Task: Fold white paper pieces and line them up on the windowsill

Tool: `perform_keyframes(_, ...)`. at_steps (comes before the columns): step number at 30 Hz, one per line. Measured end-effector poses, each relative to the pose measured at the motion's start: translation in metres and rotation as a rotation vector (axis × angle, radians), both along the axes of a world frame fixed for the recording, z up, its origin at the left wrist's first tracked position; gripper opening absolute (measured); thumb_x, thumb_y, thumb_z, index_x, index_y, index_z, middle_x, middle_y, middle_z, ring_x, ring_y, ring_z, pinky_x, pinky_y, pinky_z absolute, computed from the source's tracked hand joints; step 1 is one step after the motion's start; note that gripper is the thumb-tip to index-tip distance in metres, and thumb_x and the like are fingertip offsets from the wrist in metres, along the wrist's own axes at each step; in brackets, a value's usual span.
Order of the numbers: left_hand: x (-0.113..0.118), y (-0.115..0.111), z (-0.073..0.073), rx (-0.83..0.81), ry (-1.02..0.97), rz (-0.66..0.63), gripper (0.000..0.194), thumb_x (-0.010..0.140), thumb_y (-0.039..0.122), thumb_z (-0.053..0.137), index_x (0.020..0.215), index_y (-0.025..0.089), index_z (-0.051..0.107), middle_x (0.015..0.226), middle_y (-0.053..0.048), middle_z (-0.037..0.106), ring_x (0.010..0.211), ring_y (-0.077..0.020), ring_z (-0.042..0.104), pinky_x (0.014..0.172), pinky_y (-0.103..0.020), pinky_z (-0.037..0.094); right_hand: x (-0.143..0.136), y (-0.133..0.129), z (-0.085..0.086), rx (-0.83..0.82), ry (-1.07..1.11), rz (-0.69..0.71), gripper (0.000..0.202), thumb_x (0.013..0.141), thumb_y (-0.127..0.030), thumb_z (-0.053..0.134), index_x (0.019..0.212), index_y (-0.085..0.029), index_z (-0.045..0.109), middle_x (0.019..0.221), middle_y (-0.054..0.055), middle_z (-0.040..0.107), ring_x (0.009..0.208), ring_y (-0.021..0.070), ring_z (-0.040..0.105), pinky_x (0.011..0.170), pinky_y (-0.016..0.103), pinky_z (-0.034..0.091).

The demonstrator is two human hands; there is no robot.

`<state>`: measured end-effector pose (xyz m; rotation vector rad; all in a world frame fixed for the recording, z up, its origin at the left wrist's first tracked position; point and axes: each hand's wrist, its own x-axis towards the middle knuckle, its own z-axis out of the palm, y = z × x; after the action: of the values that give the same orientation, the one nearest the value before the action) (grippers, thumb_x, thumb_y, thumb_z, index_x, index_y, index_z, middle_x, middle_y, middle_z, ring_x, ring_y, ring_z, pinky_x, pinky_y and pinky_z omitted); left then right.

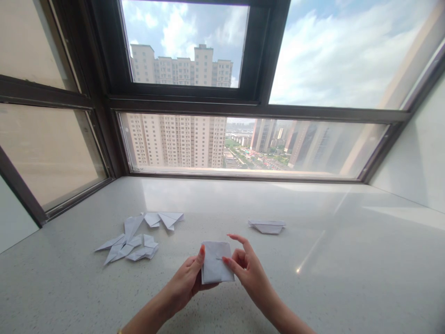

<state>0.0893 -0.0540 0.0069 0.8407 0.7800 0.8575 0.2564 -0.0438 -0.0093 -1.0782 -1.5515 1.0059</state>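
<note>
A white sheet of paper folded into a small square (212, 271) is held up over the counter, a short slit-like crease showing near its middle. My left hand (187, 278) grips its left side, thumb on the front face and fingers underneath. On the right side, my right hand (248, 269) has its thumb pressed on the front near the crease. Its index finger is raised away from the paper, and the other fingers curl by the right edge, their tips partly hidden.
Several folded white paper pieces (134, 239) lie at the left, with more folded paper (165, 219) just behind them. A boat-like folded paper (267, 226) rests at the right. Behind the pale speckled counter (330, 278) stands a dark-framed window (194, 105).
</note>
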Motion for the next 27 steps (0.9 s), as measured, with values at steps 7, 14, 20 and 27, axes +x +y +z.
perform_keyframes(7, -0.0009, 0.0013, -0.0026, -0.007, -0.001, 0.012, 0.051, 0.073, 0.056, 0.046, 0.100, 0.014, 0.057, 0.080, -0.007, 0.064, 0.077, -0.0191, 0.057, 0.073, -0.033, 0.044, 0.0002, -0.0014, 0.0019, 0.012, -0.037, -0.008, 0.045, 0.076, -0.038, 0.052, 0.115, -0.020, 0.036, 0.053, -0.009, 0.035, 0.048, 0.0094, 0.033, 0.046, 0.021, 0.028)
perform_keyframes(14, -0.0037, 0.0025, -0.0041, 0.000, -0.019, -0.027, 0.051, 0.072, 0.057, 0.047, 0.098, 0.014, 0.057, 0.086, -0.008, 0.064, 0.082, -0.0201, 0.057, 0.073, -0.034, 0.044, 0.0006, -0.0013, 0.0016, 0.041, -0.081, -0.025, 0.044, 0.077, -0.039, 0.050, 0.115, -0.020, 0.037, 0.053, -0.009, 0.036, 0.047, 0.0096, 0.033, 0.046, 0.020, 0.028)
perform_keyframes(20, -0.0050, 0.0053, -0.0083, -0.026, -0.022, -0.019, 0.057, 0.072, 0.059, 0.045, 0.108, 0.014, 0.052, 0.088, -0.010, 0.063, 0.080, -0.0207, 0.058, 0.074, -0.035, 0.043, 0.0000, -0.0033, 0.0040, 0.081, -0.133, -0.033, 0.042, 0.078, -0.039, 0.049, 0.115, -0.021, 0.038, 0.053, -0.008, 0.037, 0.048, 0.0104, 0.036, 0.047, 0.021, 0.030)
perform_keyframes(27, -0.0028, 0.0018, -0.0018, -0.037, -0.009, -0.025, 0.060, 0.074, 0.061, 0.040, 0.110, 0.013, 0.051, 0.084, -0.009, 0.063, 0.077, -0.0184, 0.058, 0.070, -0.031, 0.043, -0.0003, -0.0049, 0.0068, 0.129, -0.203, -0.023, 0.039, 0.078, -0.037, 0.048, 0.114, -0.021, 0.040, 0.053, -0.008, 0.036, 0.047, 0.0100, 0.037, 0.047, 0.021, 0.031)
